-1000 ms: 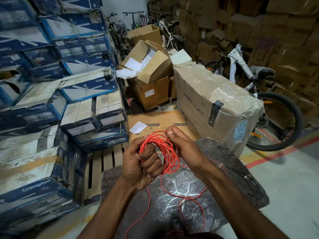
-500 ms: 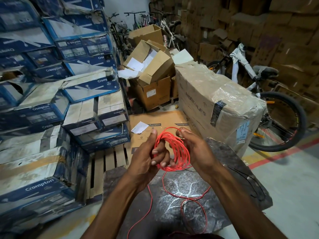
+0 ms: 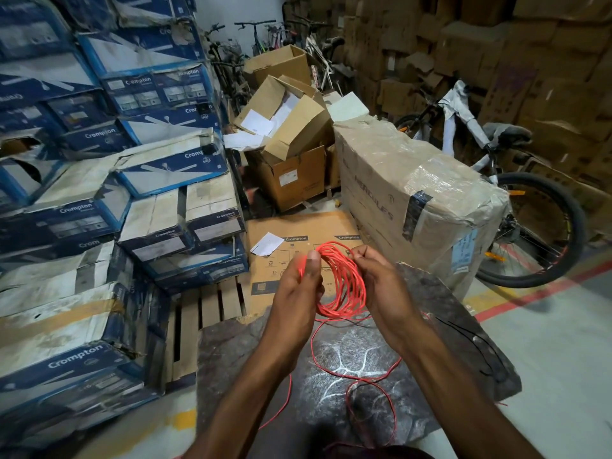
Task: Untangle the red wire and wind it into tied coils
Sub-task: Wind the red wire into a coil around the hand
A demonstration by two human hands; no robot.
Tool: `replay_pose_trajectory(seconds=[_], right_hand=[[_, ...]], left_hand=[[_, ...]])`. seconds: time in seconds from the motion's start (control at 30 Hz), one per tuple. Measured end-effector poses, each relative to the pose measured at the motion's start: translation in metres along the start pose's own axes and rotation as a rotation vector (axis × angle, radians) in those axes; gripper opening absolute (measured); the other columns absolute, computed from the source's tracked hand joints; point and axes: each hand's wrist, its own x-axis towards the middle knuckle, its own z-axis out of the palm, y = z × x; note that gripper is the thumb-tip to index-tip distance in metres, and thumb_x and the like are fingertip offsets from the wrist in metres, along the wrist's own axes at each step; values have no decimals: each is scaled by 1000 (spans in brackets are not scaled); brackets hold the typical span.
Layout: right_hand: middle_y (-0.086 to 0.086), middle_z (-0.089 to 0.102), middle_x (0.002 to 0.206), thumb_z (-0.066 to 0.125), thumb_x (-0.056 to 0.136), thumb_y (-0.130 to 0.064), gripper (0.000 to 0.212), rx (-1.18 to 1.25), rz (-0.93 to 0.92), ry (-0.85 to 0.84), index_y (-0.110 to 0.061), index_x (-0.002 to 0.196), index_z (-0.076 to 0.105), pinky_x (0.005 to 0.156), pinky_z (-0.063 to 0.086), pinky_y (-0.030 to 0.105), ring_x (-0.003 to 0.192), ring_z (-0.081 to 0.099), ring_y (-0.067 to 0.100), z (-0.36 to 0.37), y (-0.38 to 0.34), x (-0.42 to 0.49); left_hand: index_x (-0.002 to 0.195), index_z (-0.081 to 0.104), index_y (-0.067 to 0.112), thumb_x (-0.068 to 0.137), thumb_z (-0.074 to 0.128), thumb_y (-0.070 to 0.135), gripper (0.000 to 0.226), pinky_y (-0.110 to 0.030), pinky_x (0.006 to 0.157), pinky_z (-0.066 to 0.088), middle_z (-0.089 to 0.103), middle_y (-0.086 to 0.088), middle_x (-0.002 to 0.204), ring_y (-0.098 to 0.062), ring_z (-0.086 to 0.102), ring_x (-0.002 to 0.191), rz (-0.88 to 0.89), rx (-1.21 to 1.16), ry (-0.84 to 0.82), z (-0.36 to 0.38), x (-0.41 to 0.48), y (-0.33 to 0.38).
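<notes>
Red wire is gathered into a round coil of many loops, held up in the air between both hands, above the near edge of a flat brown Crompton carton and a dark grey slab with white chalk-like markings. The left hand is closed on the coil's left side, its thumb upright and pressed against the loops near the top, the fingers curled behind them. The right hand grips the coil's right side, thumb and fingertips pinched on the strands near the top, the palm partly cupping the loops. From the bottom of the coil loose wire hangs down and trails in open curves across the slab, with one strand running off toward the lower left and another looping near the bottom edge of the view. A thin black wire lies on the slab's right part, apart from the red one. Stacked blue and white Crompton boxes stand to the left, a plastic-wrapped Hercules carton to the right, and a bicycle behind it.
</notes>
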Motion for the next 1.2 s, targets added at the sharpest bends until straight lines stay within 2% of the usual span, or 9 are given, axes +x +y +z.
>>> replay_pose_trajectory(seconds=[0.13, 0.33, 0.5, 0.6, 0.7, 0.77, 0.93, 1.1, 1.2], right_hand=[[9, 62, 86, 52, 100, -7, 21, -20, 13, 34, -20, 89, 65, 62, 49, 27, 69, 55, 14, 3, 6, -3], [6, 69, 80, 54, 99, 1, 17, 137, 103, -13, -11, 96, 66, 62, 57, 23, 63, 62, 12, 3, 5, -2], [13, 69, 82, 56, 95, 8, 28, 169, 98, -74, -9, 115, 67, 64, 58, 23, 64, 62, 14, 0, 7, -3], [21, 64, 89, 52, 95, 10, 39, 107, 56, -99, -18, 109, 75, 68, 58, 25, 70, 60, 19, -1, 5, -5], [18, 68, 96, 49, 102, -3, 32, 62, 64, -104, -20, 106, 76, 75, 59, 27, 79, 64, 20, -4, 5, -7], [15, 68, 104, 50, 105, -27, 26, 39, 66, -131, -17, 112, 72, 82, 58, 29, 88, 67, 21, -6, 5, -9], [-7, 67, 100, 57, 94, -54, 41, -276, -39, -134, -18, 114, 59, 81, 53, 28, 90, 65, 6, 0, 6, -14], [-10, 63, 89, 54, 96, -43, 38, -366, -144, -53, -16, 121, 44, 67, 45, 14, 68, 56, -6, 11, 15, -12], [-18, 62, 73, 45, 97, -44, 36, -402, -212, -33, -20, 122, 33, 67, 44, 15, 65, 52, 2, 16, 19, -11]], left_hand=[[78, 56, 28, 105, 43, 42, 33, -19, 55, 37, 42, 15, 62, -6, 38, 60, -31, -90, 51, 0, 8, -2], [76, 55, 27, 106, 43, 36, 34, -28, 59, 29, 39, 12, 62, -8, 34, 59, -54, -248, 93, 0, 13, -9], [83, 55, 25, 109, 38, 35, 33, -27, 60, 33, 40, 12, 64, -7, 37, 61, -10, -137, 162, 1, 14, -9], [84, 51, 22, 110, 34, 33, 33, -27, 60, 34, 40, 6, 69, -10, 38, 62, 34, -15, 194, 4, 13, -9], [83, 50, 26, 110, 34, 30, 33, -27, 62, 35, 43, 9, 69, -8, 40, 62, 42, 26, 201, 5, 12, -9], [82, 50, 25, 110, 34, 29, 32, -27, 62, 35, 44, 9, 69, -7, 40, 61, 13, 29, 200, 4, 12, -10], [80, 47, 21, 109, 37, 31, 33, -28, 61, 35, 42, 5, 70, -10, 39, 63, -52, 7, 198, 5, 16, -18], [73, 41, 20, 108, 38, 30, 37, -30, 59, 31, 39, 6, 66, -11, 36, 61, -118, -145, 220, 6, 18, -26], [68, 37, 21, 107, 38, 28, 40, -31, 57, 29, 37, 9, 58, -11, 33, 57, -144, -236, 276, 6, 19, -25]])
